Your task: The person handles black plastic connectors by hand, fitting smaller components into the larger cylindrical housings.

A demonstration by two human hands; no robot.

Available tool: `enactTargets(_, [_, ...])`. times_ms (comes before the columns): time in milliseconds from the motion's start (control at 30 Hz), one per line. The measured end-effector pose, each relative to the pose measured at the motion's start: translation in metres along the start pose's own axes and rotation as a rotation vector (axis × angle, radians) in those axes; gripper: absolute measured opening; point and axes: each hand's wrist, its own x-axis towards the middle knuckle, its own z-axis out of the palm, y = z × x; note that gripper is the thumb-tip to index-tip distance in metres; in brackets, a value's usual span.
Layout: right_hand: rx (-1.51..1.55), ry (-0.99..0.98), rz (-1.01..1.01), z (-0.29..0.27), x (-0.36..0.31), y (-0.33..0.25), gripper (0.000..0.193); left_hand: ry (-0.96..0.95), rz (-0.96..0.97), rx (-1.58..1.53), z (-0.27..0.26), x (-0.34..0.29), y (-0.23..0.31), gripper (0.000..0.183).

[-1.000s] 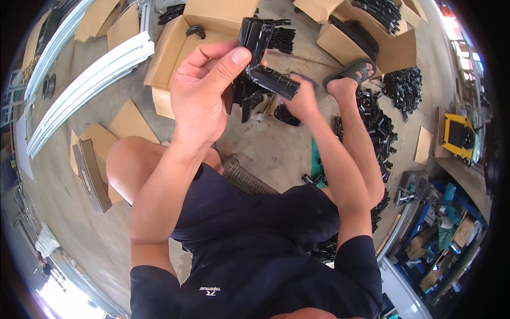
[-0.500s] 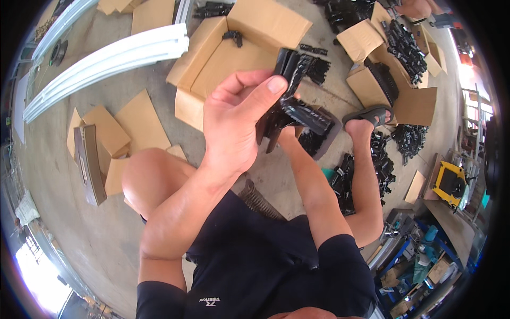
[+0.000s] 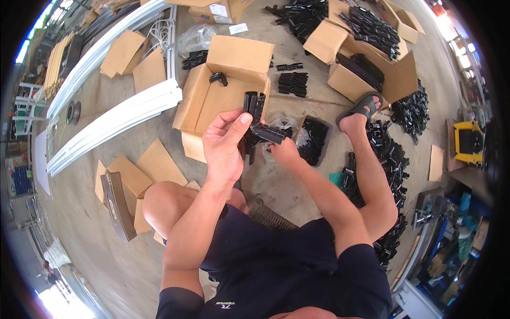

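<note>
My left hand [image 3: 226,143] is closed on a black plastic bracket [image 3: 270,133], its thumb pressed along the near side. One ribbed arm of the bracket points up and another reaches to the right. Just under that right arm, my right hand [image 3: 285,152] is curled with the knuckles showing. The bracket covers its fingertips, so what they grip cannot be made out. Behind the bracket stands an open cardboard box [image 3: 228,95] with a small black part [image 3: 218,79] inside. Right of my right hand sits a dark tub [image 3: 312,142] of small black pieces.
Black parts lie in a row [image 3: 292,84] beyond the tub and in a long heap [image 3: 388,165] by my right leg. Another open carton [image 3: 350,80] holds black parts. White curved profiles [image 3: 117,125] and flattened cardboard [image 3: 159,165] lie at left. A coil spring [image 3: 268,215] lies near my lap.
The view has shifted, showing more floor at the far side. The bracket appears smaller and lower, farther from the camera. My left hand still holds it; my right hand stays below it.
</note>
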Motion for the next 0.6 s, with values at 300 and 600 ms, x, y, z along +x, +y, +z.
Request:
enactTargets(300, [1.333,0.105,0.136,-0.203,-0.060,-0.052,0.011,-0.111,0.002,0.232,0.041,-0.014,-0.045,0.022])
enactTargets(600, [1.582,0.273,0.233,-0.198,-0.078,-0.052,0.014,-0.133,0.053,0.444,0.066,-0.027,-0.083,0.022])
